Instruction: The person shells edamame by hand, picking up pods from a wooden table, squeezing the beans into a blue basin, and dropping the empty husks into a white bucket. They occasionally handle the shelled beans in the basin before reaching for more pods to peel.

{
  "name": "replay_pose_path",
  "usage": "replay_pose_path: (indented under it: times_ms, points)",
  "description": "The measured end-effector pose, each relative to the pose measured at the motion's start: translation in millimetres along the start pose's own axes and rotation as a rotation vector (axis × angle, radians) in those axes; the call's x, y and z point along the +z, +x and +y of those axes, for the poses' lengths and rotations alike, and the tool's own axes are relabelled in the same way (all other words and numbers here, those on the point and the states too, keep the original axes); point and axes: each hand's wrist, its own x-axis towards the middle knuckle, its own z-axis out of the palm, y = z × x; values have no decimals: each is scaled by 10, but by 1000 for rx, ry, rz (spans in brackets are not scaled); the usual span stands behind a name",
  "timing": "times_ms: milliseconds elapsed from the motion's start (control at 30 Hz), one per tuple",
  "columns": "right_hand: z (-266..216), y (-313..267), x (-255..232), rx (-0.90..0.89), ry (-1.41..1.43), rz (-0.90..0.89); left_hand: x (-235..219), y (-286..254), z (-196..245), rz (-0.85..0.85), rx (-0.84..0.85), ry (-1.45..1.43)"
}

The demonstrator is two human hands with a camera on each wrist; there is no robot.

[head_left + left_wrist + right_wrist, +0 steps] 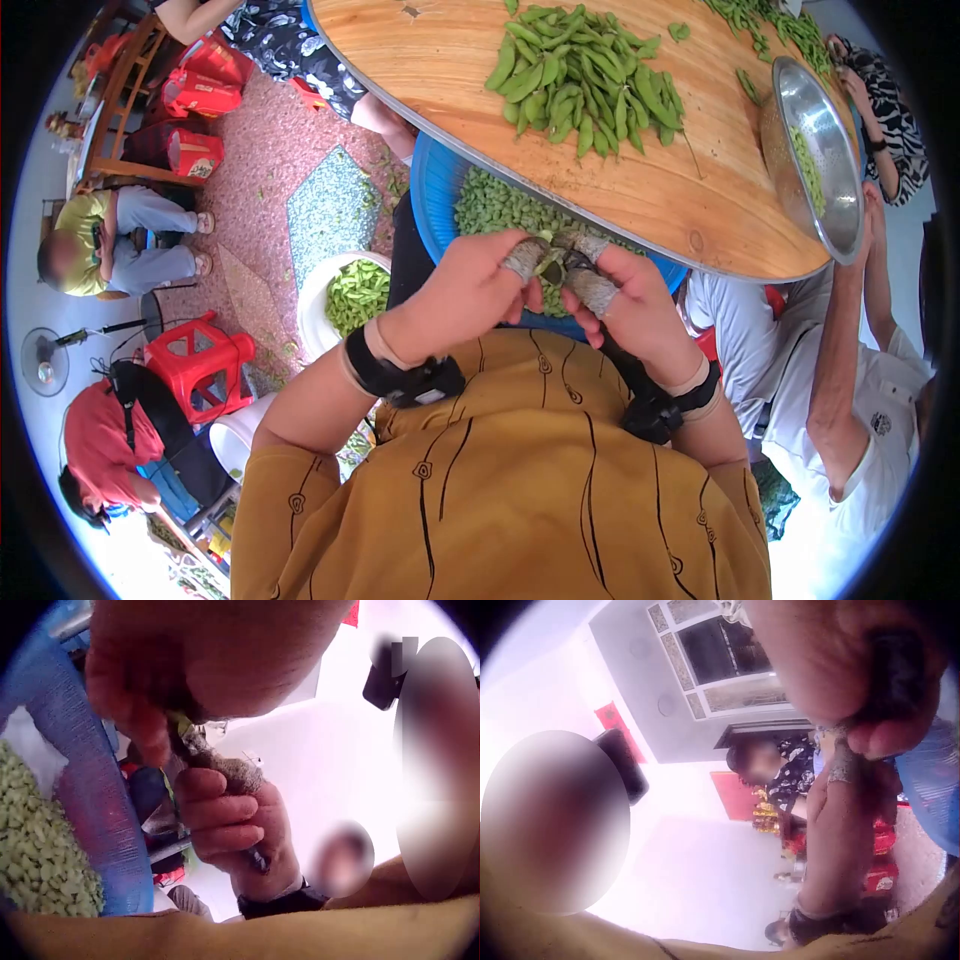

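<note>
Both hands meet over a blue basket (428, 200) of shelled green beans (500, 208). My left hand (450, 300) pinches a green pod (550, 266) (180, 724), its fingertips close to those of the other hand. Curled fingers of my right hand (645, 315) (232, 817) grip a dark object (896, 671), whose shape is mostly hidden in the palm. Grey wrapping covers the thumbs, and the tips nearly touch around the pod. In the right wrist view, my left hand (840, 847) lies beyond the near one.
A wooden table (430, 60) bears a pile of pods (590, 85) and a metal bowl (800, 130). A white bucket (312, 300) of green pods (358, 295) stands at the left, near a red stool (200, 360). Several people sit around.
</note>
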Motion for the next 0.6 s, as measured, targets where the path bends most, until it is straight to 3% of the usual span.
replay_pose_path:
  times_ms: [67,100,167,233,300,333,367,400,533,600]
  points:
    - [-67,-56,-39,44,116,-18,-51,-48,-2,-170,-232,-937]
    - [-87,-77,-57,87,230,-36,-40,-47,-15,-175,-235,-937]
    - [-34,-56,-86,68,197,-13,-12,-21,-64,-186,-176,-1018]
    - [46,-35,-91,52,160,2,11,15,-80,-186,-206,-901]
    - [124,-16,-78,-37,-348,191,28,40,-52,-182,-236,-781]
    - [148,6,-66,-38,-349,190,42,39,-17,-159,-239,-603]
    - [170,26,-48,-306,-577,245,61,36,6,-137,-241,-425]
    - [176,38,-31,-577,-801,297,84,32,15,-137,-240,-425]
    - [97,128,-23,-557,-932,224,143,37,-30,-141,-66,-158]
    - [144,157,-12,-549,-1118,287,136,14,-46,-111,-15,-17]
